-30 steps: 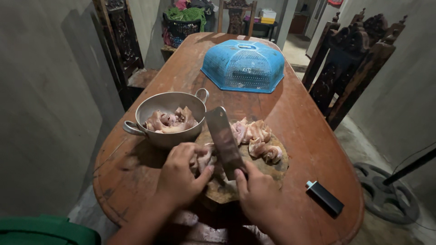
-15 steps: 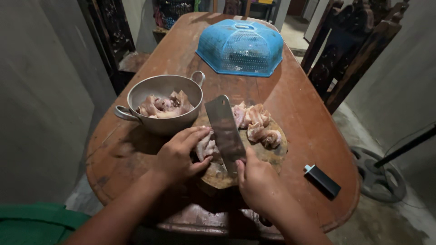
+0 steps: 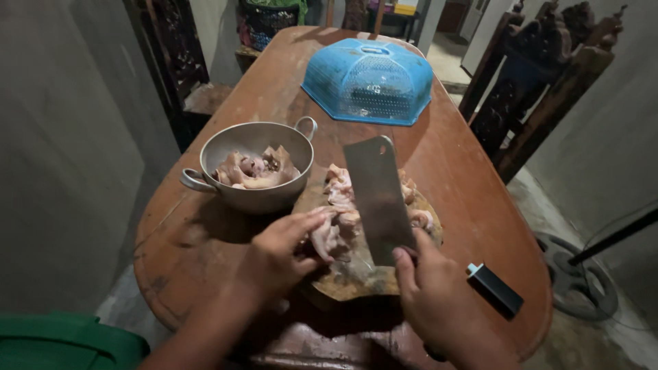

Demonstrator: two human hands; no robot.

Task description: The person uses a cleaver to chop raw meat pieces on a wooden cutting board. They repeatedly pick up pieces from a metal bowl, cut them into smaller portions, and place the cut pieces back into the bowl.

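Observation:
My right hand [image 3: 435, 294] grips the handle of a broad steel cleaver [image 3: 377, 195], whose blade is raised above a round wooden chopping board [image 3: 356, 274]. With its fingers, my left hand [image 3: 281, 257] holds a raw chicken piece [image 3: 329, 236] down on the board. More raw chicken pieces [image 3: 339, 188] lie on the board's far side, partly hidden by the blade. A metal two-handled pot [image 3: 250, 168] with cut chicken stands just left of the board.
A blue mesh food cover [image 3: 370, 79] sits farther up the oval wooden table [image 3: 466, 178]. A small black rectangular object [image 3: 495, 289] lies right of the board. Carved dark chairs [image 3: 534, 89] stand on both sides; a green thing [image 3: 62, 342] is at lower left.
The cleaver has lifted and shifted right, off the board. My left hand stays on the chicken piece. The camera view shifted slightly.

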